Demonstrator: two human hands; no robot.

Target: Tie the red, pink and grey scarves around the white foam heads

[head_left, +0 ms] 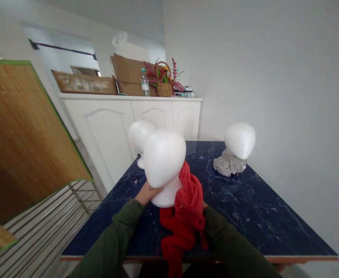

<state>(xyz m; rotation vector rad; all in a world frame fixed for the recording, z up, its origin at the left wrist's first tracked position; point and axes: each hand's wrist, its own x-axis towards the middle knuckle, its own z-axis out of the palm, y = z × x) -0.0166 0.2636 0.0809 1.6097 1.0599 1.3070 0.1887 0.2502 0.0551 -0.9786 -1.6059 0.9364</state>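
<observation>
A white mannequin head [165, 158] stands near the middle of the table, turned slightly away. My left hand [148, 192] is closed around the left side of its neck, the thumb lying along the white surface. Bunched against the right side of the neck is a red scarf [189, 197], which drops in folds over the table's front edge. My right hand [205, 205] is behind this scarf and touches it; only a sliver near the wrist shows, and its fingers are hidden.
A second white mannequin head [140, 135] stands behind on the left. At the right, another mannequin head [240, 139] has a grey scarf [229, 163] around its neck. The dark blue marbled table [244, 200] meets the wall. A metal rack [79, 200] borders the left.
</observation>
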